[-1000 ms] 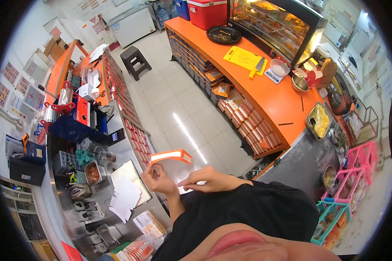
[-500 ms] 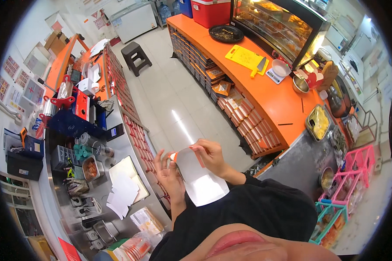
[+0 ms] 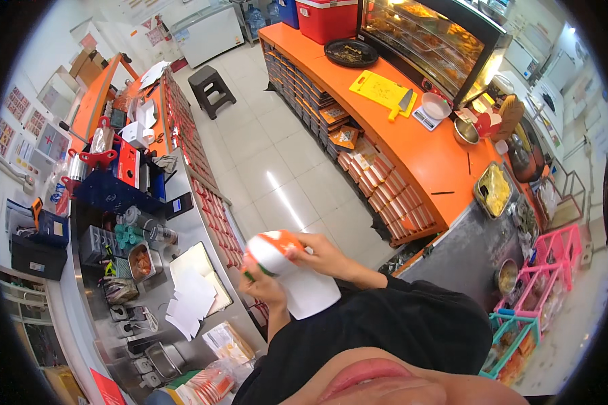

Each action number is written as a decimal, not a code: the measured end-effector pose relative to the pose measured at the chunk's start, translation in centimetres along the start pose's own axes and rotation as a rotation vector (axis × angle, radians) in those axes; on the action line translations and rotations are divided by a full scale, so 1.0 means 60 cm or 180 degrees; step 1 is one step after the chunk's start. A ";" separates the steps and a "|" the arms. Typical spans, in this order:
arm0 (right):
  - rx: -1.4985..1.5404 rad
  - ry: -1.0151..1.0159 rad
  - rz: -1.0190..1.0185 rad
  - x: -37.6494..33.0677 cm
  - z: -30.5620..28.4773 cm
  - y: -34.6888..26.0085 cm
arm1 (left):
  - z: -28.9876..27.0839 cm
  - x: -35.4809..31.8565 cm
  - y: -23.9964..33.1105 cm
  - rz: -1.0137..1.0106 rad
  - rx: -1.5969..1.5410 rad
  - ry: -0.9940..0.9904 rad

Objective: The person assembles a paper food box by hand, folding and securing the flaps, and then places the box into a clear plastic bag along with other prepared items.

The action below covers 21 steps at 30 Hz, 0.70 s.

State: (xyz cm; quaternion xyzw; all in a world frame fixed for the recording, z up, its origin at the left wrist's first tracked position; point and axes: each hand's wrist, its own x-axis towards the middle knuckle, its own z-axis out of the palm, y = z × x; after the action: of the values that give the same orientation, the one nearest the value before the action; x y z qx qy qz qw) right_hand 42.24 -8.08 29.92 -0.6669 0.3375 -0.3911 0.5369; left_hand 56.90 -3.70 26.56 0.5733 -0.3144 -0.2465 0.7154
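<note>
In front of my chest I hold a thin cardboard food carton [image 3: 309, 294], white on its inner face and printed orange outside. Its far end is bent over into a curve. The fingers of my left hand [image 3: 263, 289] grip the left side of that curved end. On the other side, my right hand [image 3: 325, 256] pinches the carton near the orange part. Some of my fingertips are hidden behind the card.
To my left, a steel counter bears an open notebook [image 3: 217, 297] with loose white paper [image 3: 188, 305] and a metal food tray [image 3: 142, 263]. At right, an orange counter [image 3: 412, 162] carries a yellow cutting board [image 3: 378, 89] and a knife [image 3: 404, 101]. Flat cartons [image 3: 385, 189] fill its shelves.
The carton's far end has been curled over, so its orange outside now faces up. My left fingers, spread before, have closed on the card.
</note>
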 end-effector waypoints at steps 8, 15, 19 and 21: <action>-0.0134 0.1194 0.0102 -0.006 0.037 0.082 | -0.037 0.026 -0.070 -0.0885 0.0352 -0.1001; 0.2081 0.0948 0.1072 0.003 0.053 0.086 | -0.013 0.008 -0.034 -0.0157 -0.0103 -0.0231; 0.1953 -0.0930 0.1319 0.024 0.054 0.142 | -0.110 0.050 -0.009 0.1008 -0.0565 -0.0237; 0.0522 -0.1912 0.1405 0.069 0.044 0.152 | -0.173 0.068 0.010 0.1134 -0.0178 -0.0776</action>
State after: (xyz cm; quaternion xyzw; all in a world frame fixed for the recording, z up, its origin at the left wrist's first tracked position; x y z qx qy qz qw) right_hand 46.23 -12.24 21.35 -0.6180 0.2682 -0.0789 0.7348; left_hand 67.32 0.43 26.34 0.4545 -0.4880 -0.1924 0.7199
